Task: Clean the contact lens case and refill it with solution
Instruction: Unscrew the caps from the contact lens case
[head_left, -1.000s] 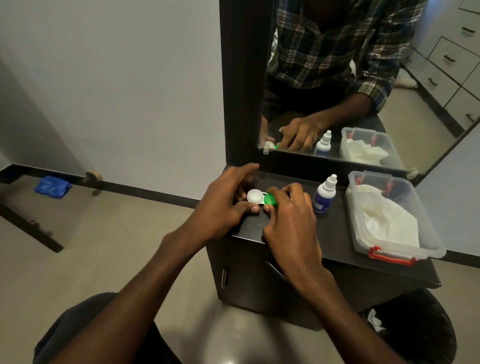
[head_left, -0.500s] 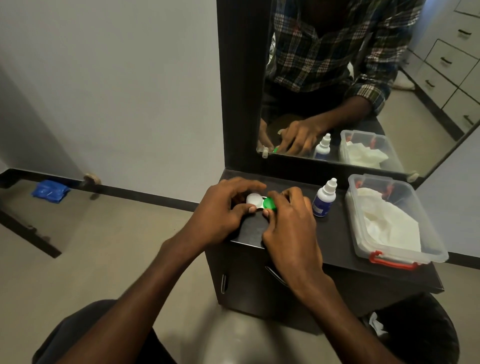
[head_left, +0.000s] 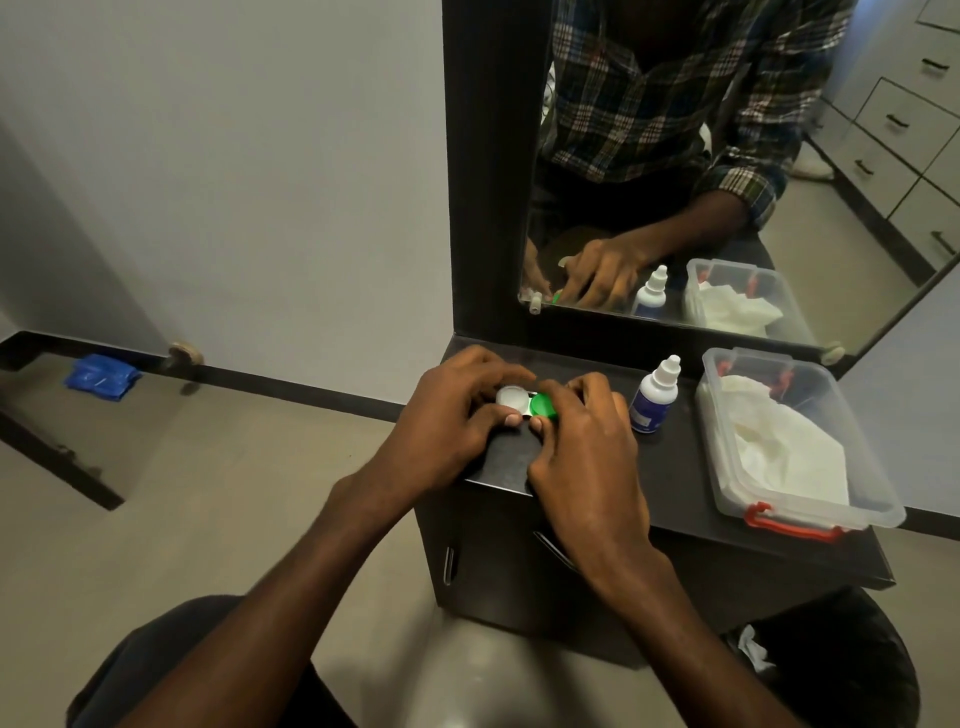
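I see left hand (head_left: 447, 415) gripping lens case (head_left: 524, 405) white cap | right hand (head_left: 582, 441) gripping green cap | case on bench (head_left: 675, 467) far-left | bottle (head_left: 652, 400) label unreadable

The lens case (head_left: 524, 404) lies on the cabinet top (head_left: 670, 483), left of the dropper bottle (head_left: 653, 397). The lidless box (head_left: 789, 441) sits right of the bottle. The mirror (head_left: 727, 156) stands behind all three.
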